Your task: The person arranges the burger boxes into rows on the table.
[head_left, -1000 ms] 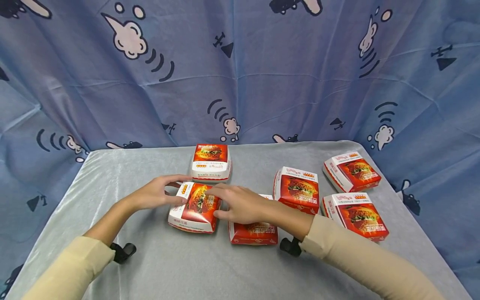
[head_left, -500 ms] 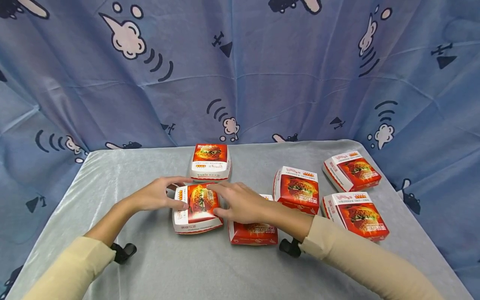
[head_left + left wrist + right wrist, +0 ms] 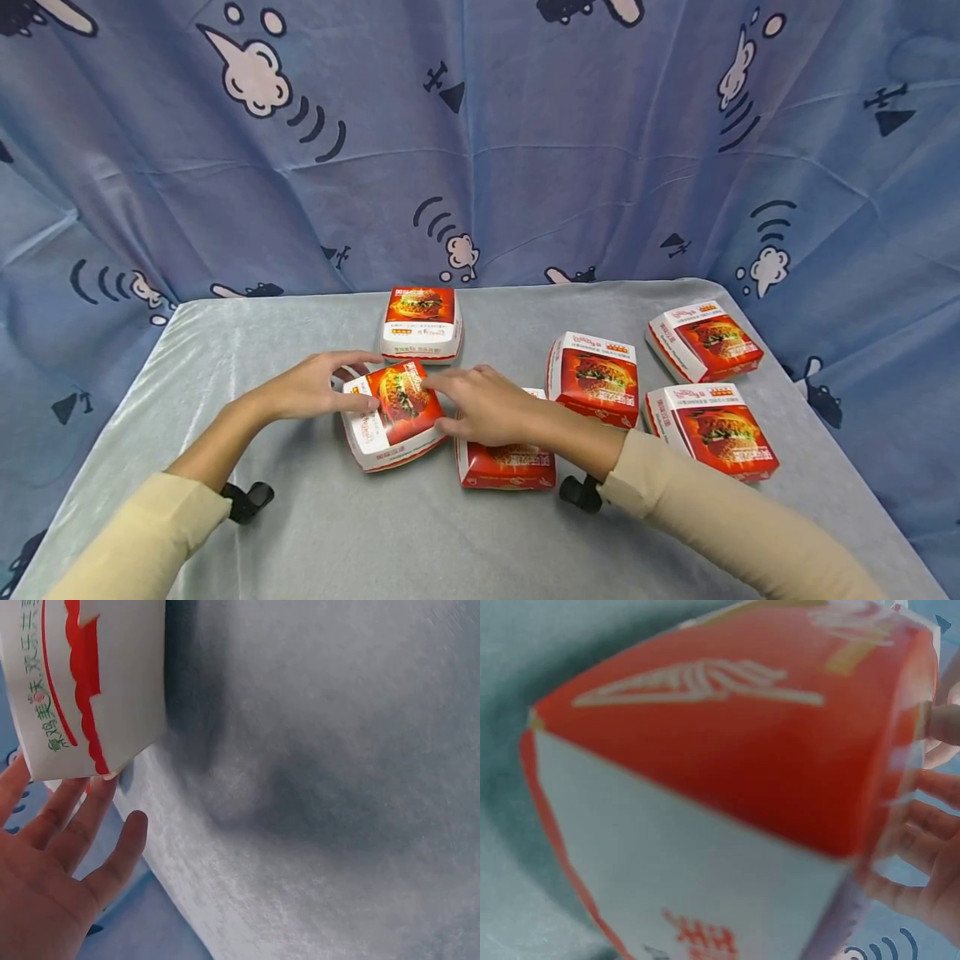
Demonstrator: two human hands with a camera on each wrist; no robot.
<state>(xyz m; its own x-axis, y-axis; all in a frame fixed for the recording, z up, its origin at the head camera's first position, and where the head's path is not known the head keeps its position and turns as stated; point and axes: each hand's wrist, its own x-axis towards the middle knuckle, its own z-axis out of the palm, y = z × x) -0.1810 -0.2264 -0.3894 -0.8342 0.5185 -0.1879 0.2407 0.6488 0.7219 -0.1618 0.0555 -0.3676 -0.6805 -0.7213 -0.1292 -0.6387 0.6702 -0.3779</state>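
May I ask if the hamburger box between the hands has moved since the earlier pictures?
Yes: in the head view this hamburger box turned counterclockwise against the hamburger box behind it.

The red-and-white square burger box (image 3: 401, 412) between the hands looks like thin folded paperboard, its printed red top smooth and glossy enough to catch light, its white side duller in the left wrist view. The five other red-and-white square boxes (image 3: 597, 379) appear to be the same smooth, printed card. The pale grey cloth (image 3: 315, 533) over the bench has a soft, napped, velvety surface with a faint streaky sheen. Behind, the blue patterned curtain (image 3: 555, 100) is smooth, creased, mostly matt fabric. The beige sleeves (image 3: 720, 508) are matt woven cloth.
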